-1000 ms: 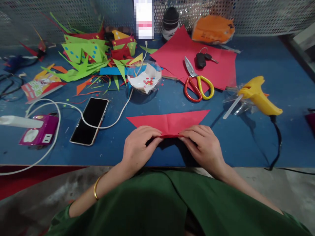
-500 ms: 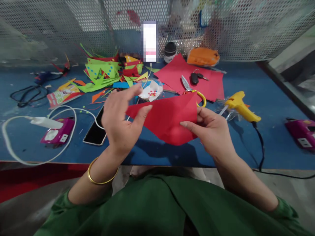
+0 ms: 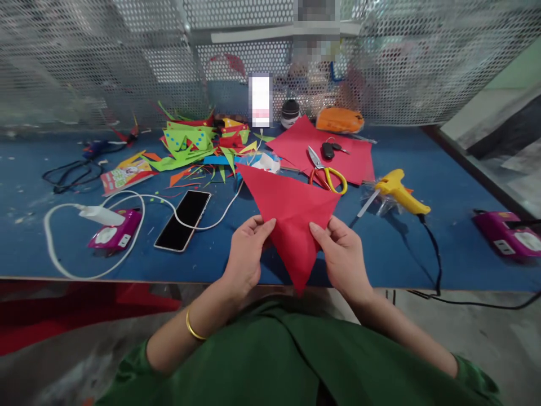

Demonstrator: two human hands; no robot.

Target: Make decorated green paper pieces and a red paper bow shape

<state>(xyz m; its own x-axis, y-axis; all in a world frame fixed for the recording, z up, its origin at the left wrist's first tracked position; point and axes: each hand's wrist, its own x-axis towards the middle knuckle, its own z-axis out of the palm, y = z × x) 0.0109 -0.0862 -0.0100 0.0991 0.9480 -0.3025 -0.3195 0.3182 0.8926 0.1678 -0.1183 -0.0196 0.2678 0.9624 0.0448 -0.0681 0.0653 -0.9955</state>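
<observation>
A red paper triangle (image 3: 291, 220) hangs between my two hands above the table's front edge, one corner pointing down toward me. My left hand (image 3: 247, 251) pinches its left side, thumb on top. On the right side, my right hand (image 3: 344, 254) grips it the same way, with the fingers partly hidden behind the paper. Just beyond the paper lie scissors (image 3: 333, 179) with yellow and red handles, their blades resting on flat red sheets (image 3: 355, 163). Car keys (image 3: 328, 149) are on those sheets too.
A yellow glue gun (image 3: 399, 190) lies right, its cable running off the front edge. Left are a phone (image 3: 183, 220), a white cable and a purple socket block (image 3: 116, 230). Green paper pieces (image 3: 186, 141) are heaped behind, before a mesh panel (image 3: 160, 67). Another purple block (image 3: 509, 234) sits far right.
My left hand has come down and closed on the paper. The paper has turned so a corner points toward me. The phone and scissors are less covered.
</observation>
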